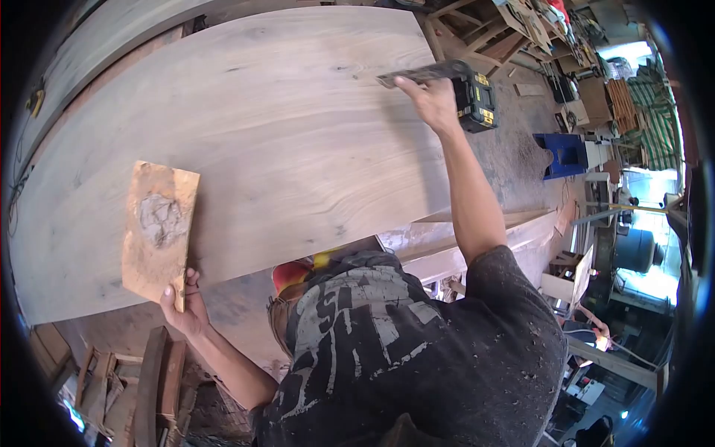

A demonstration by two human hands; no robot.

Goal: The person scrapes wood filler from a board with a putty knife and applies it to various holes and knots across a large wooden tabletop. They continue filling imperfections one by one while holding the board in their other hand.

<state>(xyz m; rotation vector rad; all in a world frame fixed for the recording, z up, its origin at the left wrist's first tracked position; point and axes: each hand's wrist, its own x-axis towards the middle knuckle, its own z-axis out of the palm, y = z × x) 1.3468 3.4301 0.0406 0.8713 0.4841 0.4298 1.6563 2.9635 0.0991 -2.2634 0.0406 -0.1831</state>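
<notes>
My left hand [186,309] grips the lower corner of a thin, light wooden board [153,264], thumb on top. On that board sits a lump of greyish-brown paste [162,221], like wood filler. The board is held over the near left part of a large pale wooden slab [298,141] with wavy grain. Toward the slab's far right end, my right hand [432,104] is closed around a dark, flat, wide scraper [417,74], slightly blurred. Its left corner overlaps the slab in this view.
A black and yellow toolbox [477,97] stands beyond the slab's right end. A blue object [562,155] lies on the floor further right. Wood offcuts [160,372] are stacked at lower left. Another long slab [112,63] runs along the far left. A person's arm [596,328] shows at right.
</notes>
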